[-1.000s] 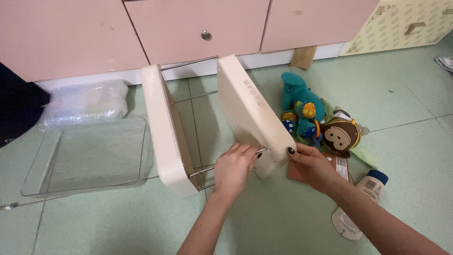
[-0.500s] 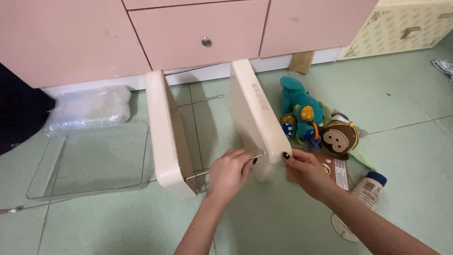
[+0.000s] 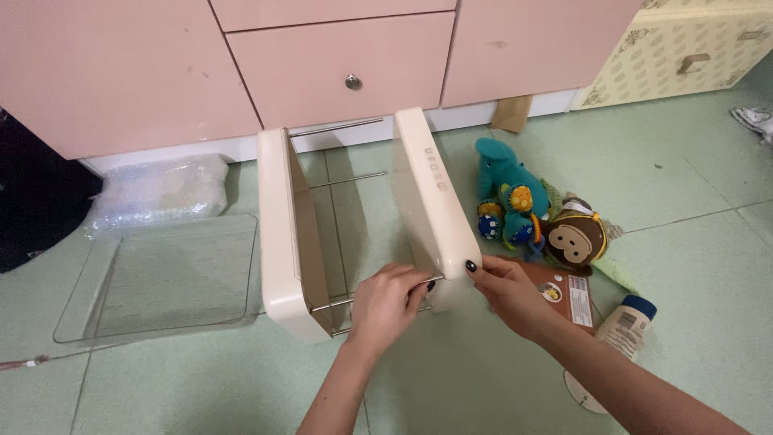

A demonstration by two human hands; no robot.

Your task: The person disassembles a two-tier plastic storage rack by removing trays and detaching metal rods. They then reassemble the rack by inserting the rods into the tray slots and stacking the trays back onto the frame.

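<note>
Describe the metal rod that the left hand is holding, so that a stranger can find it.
Before the pink cabinet, two cream panels stand upright on the green floor. Thin metal rods join them. The left hand grips the nearest rod, at the front end; the other rods lie farther back.

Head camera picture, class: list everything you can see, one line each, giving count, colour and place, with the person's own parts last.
Rack side panels: two, cream, upright on the floor at centre, joined by thin metal rods.
Clear tray: one, see-through plastic, on the floor left of the panels.
Bubble wrap bundle: one, clear, behind the tray by the cabinet.
Cabinet: one, pink, with a round metal knob, along the top.
Soft toys: a teal one and a brown monkey, right of the panels.
Bottle: one, white with blue cap, lower right.
Floor: pale green tiles.
Left hand: one, gripping a metal rod.
Right hand: one, holding the right panel's near end.
</note>
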